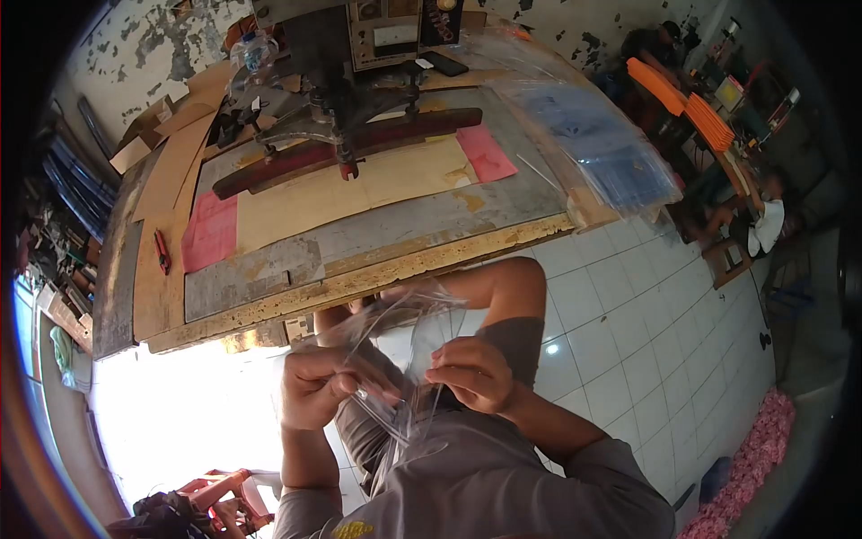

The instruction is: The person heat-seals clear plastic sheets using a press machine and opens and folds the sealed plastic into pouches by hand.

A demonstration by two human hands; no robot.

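Note:
Clear, crumpled plastic film (409, 359) hangs between my two hands, above my lap and in front of the table's near edge. My left hand (314, 386) is closed, with thumb and fingers pinching the film's left side. On the film's right side, my right hand (471, 373) grips it between thumb and curled fingers. Strands and folds of the film spread upward past my knee. On the worktable (404, 256) beyond, a yellow sheet with pink ends (359, 193) lies under a dark bar (359, 148) of a press.
A red cutter (162, 251) lies at the table's left, near cardboard (175, 171). Stacked bluish plastic sheets (602, 144) lie at the right. A phone (444, 63) rests at the back. Other people (655, 49) sit and stand by orange pieces (660, 85) at the far right.

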